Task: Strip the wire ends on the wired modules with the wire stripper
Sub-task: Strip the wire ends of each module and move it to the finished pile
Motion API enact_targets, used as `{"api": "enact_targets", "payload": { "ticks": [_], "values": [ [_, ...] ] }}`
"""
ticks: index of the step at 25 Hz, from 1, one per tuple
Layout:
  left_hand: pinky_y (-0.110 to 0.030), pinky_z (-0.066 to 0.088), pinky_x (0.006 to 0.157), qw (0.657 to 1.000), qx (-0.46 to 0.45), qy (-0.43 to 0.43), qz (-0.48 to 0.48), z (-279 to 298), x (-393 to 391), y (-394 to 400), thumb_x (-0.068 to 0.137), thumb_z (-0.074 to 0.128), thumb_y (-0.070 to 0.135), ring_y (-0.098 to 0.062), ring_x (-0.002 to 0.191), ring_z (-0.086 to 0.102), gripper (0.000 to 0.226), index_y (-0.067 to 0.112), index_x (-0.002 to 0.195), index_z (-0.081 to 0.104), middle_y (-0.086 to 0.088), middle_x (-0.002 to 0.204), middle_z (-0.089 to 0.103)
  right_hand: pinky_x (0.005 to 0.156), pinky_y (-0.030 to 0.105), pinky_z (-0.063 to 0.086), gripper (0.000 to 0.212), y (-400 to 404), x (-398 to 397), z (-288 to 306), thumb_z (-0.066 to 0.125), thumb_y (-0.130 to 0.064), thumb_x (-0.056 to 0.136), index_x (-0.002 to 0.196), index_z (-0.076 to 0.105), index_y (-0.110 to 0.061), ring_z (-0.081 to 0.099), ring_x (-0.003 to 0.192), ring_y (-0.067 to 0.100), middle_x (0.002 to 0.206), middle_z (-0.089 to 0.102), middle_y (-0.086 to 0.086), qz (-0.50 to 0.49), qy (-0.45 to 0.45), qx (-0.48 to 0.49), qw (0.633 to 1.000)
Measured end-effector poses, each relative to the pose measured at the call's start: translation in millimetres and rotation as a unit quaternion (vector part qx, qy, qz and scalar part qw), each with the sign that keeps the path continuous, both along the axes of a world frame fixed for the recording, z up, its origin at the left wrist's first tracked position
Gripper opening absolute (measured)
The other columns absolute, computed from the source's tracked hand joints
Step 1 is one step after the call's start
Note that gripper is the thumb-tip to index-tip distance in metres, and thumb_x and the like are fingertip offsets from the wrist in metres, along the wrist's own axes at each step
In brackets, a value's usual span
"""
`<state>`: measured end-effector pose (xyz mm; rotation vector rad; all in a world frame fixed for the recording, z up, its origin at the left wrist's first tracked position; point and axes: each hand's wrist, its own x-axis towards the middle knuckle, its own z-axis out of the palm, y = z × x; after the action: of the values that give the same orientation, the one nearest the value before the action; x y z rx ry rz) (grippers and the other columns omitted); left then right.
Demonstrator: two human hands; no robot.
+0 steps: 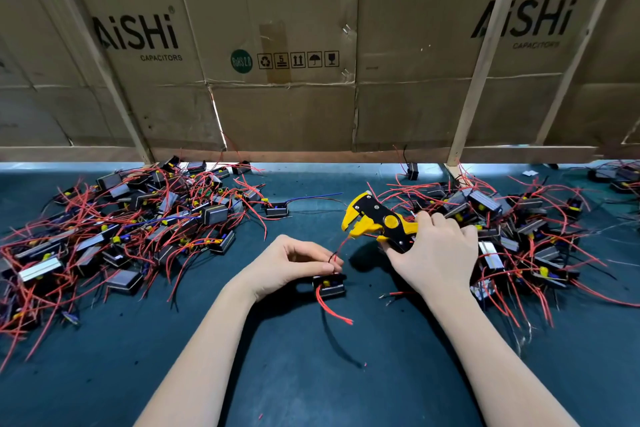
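A small black module (329, 284) hangs just over the dark green mat (277, 374), red wires (334, 310) trailing below it; the left hand (294, 263) pinches its upper wires between thumb and fingertips. Just to the right, the right hand (436, 250) grips the handles of the yellow-and-black wire stripper (377, 218), jaws apart and pointing left; piles of wired modules lie on the left (131, 218) and right (519, 229), under a cardboard wall (294, 45).

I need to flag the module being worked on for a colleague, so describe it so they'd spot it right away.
On the dark green table, between the two heaps of red-wired modules, look to the bare middle strip. The module lies there alone, just under the left hand, which pinches its wires. Unlike the piled ones, it stands apart, one red wire rising toward the yellow wire stripper.
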<state>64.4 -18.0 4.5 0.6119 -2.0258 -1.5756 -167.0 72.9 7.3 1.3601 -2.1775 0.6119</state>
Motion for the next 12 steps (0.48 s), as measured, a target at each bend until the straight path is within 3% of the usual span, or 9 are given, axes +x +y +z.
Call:
{"api": "enact_targets", "payload": {
  "ticks": [4,7,12],
  "values": [
    [-0.017,0.049,0.073,0.999,-0.019,-0.014,0.039,1.8,-2.3,-1.3,0.091,0.064,0.022,-0.009,0.075,0.063,0.020,0.008,0.081,0.074,-0.003,0.082,0.074,0.069,0.039,0.035,0.059,-3.1,-2.4,-2.1,0.084,-0.055,0.056,0.076,0.057,-0.006,0.059,0.068,0.033,0.071,0.061,0.010,-0.016,-0.017,-0.058,0.998],
    [-0.018,0.047,0.072,0.999,-0.031,-0.019,0.031,2.4,-5.8,0.4,0.097,0.056,0.024,-0.009,0.072,0.059,0.028,0.010,0.073,0.064,0.000,0.075,0.066,0.069,0.040,0.035,0.058,-4.3,-3.4,-2.4,0.083,-0.055,0.057,0.076,0.056,-0.006,0.057,0.068,0.033,0.071,0.059,0.010,-0.011,-0.007,-0.079,0.997],
    [-0.020,0.046,0.072,0.998,-0.044,-0.019,0.032,0.9,-6.3,0.5,0.100,0.054,0.025,-0.011,0.073,0.052,0.028,0.012,0.078,0.066,0.000,0.079,0.064,0.072,0.041,0.035,0.057,-4.4,-1.9,-4.7,0.081,-0.054,0.058,0.076,0.057,-0.006,0.058,0.070,0.032,0.073,0.060,0.011,0.001,0.024,-0.050,0.998]
  ]
}}
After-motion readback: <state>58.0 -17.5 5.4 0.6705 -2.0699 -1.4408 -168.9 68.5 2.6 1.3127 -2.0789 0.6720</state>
